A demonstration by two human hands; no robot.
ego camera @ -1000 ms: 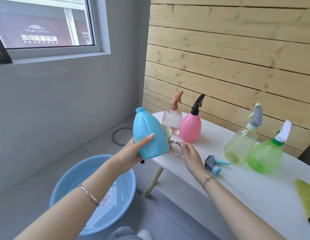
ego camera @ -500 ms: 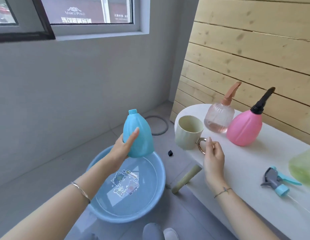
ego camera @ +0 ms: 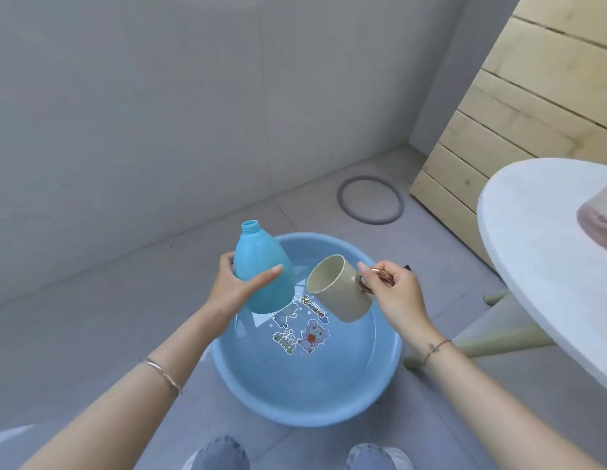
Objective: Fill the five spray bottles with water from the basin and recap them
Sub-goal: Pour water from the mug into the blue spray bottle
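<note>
**A:** What is different over the basin (ego camera: 392,354) now?

**B:** The cream mug (ego camera: 339,290). Half a second ago it stood on the white table (ego camera: 532,239) to the right of the basin, with the right hand (ego camera: 397,295) only at its handle. Now that hand pinches the metal handle and holds the mug in the air above the basin's far half, tipped so its mouth faces left.

**A:** And the bottle?

**B:** The uncapped blue bottle (ego camera: 263,266) has moved in from the basin's far-left rim. It hangs over the far-left part of the basin, just beside the mug but not touching it, neck up and leaning slightly. The left hand (ego camera: 232,288) is wrapped round its belly, thumb across the front.

**A:** So what step is this?

**B:** Probably the scoop. The mug looks dry and sits above the water (ego camera: 329,368) – not yet in it. No filling has begun on this bottle, and its cap is out of view. A pink bottle (ego camera: 600,218) stays on the table, right of the basin.
</note>
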